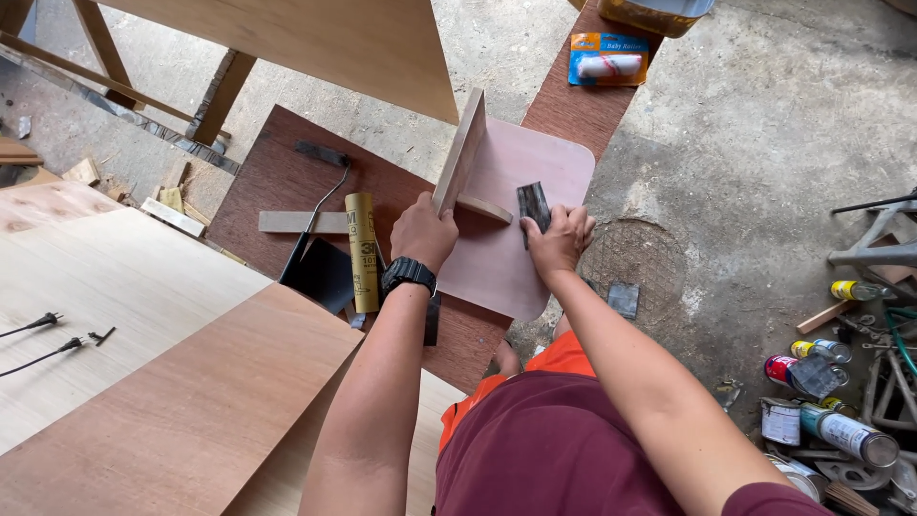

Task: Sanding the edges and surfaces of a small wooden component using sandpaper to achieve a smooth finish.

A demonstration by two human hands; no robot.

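The rounded pinkish panel (506,248) lies flat near the middle of my view, resting on a dark brown board (287,182), with an upright plywood piece (461,153) standing on edge along its nine o'clock side. My right hand (559,239) presses a dark folded sheet of sandpaper (533,205) onto the panel's face, fingers curled over it in a firm grasp. My left hand (423,232), wearing a black wristwatch (409,274), is closed around the lower end of the upright piece, steadying it. To sand well here, I judge that I should keep the paper flat under my fingertips, stroke evenly along the face, and hold the upright firmly so the assembly does not rock. At nine o'clock from the left hand a yellow roll of sandpaper (362,250) lies beside a black sheet (323,274). At twelve o'clock, farther off, a packaged small paint roller (608,59) sits on a reddish plank (573,100). Spray cans (841,430) crowd the floor at four o'clock.
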